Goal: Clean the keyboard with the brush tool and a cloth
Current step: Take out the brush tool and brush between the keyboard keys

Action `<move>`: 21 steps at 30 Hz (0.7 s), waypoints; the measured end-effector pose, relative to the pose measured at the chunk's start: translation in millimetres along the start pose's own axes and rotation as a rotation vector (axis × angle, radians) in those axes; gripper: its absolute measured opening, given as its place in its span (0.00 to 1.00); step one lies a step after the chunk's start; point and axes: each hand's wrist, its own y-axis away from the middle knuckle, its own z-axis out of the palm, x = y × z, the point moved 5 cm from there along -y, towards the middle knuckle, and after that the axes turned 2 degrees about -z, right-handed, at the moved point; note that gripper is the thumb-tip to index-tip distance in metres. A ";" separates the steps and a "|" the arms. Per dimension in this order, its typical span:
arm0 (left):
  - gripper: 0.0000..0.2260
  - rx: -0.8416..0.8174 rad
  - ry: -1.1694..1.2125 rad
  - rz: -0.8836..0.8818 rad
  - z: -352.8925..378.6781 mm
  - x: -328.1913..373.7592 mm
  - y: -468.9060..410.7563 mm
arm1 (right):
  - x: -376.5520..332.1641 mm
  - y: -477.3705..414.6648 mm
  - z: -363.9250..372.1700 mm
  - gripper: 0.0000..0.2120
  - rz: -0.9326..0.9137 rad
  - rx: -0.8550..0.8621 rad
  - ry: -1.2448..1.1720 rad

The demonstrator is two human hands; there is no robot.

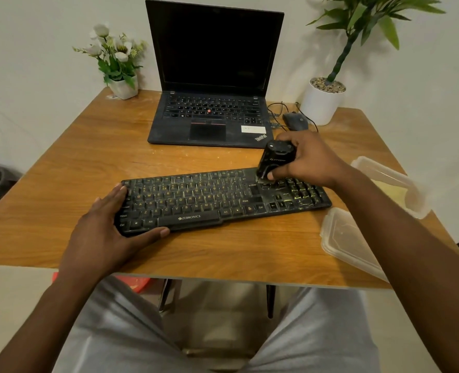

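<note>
Two hands in view, both on the job. Left hand (pixel 107 224) lies flat against the left end of the keyboard (pixel 209 200), fingers straight along the end edge, thumb stretched along the front edge, nothing gripped, just bracing. Right hand (pixel 303 162) is curled round the brush tool (pixel 272 161), thumb on its near face, fingers wrapped behind. The tool stands nearly upright, top tipped slightly away, with its lower end touching the keys at the back right of the main block, just left of the number pad.

Keyboard sits on the worktop (pixel 88 146) near the front edge, slightly skewed with the right end further away. Yellowish specks and streaks show on the keys, thickest on the number pad. No cloth visible, so the wipe step is judged not yet started; brushing looks to be the step in hand.

Handling, as a judgement: keyboard is stiff plastic, light, likely to skid on the smooth wood if pushed sideways, so bracing one end makes sense; take it by the ends or front edge, not the keycaps, which can pop off. Brush tool looks small, hard-shelled and light; a grip round the body suits it, with light pressure so the tip flexes between keys.

Also there: open laptop (pixel 212 76), mouse (pixel 294 121), two clear plastic containers (pixel 349 238) at the right edge, flower pot (pixel 123 87), white planter (pixel 321 103)
</note>
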 end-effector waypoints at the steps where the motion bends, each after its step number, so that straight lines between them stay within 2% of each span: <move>1: 0.59 -0.002 -0.003 0.001 -0.2 0.5 0.1 | -0.7 -0.5 1.8 0.20 0.002 -0.009 -0.006; 11: 0.64 -0.002 -0.016 0.002 -0.8 -2.0 0.0 | -3.4 -2.6 -16.2 0.23 0.002 -0.122 0.227; 15: 0.64 -0.005 -0.013 0.004 1.1 -4.7 -1.5 | -6.2 -5.8 -7.1 0.20 0.000 -0.105 0.160; 21: 0.64 -0.003 -0.007 0.008 0.3 -3.1 -0.5 | -11.4 -9.6 4.4 0.19 -0.011 -0.087 0.073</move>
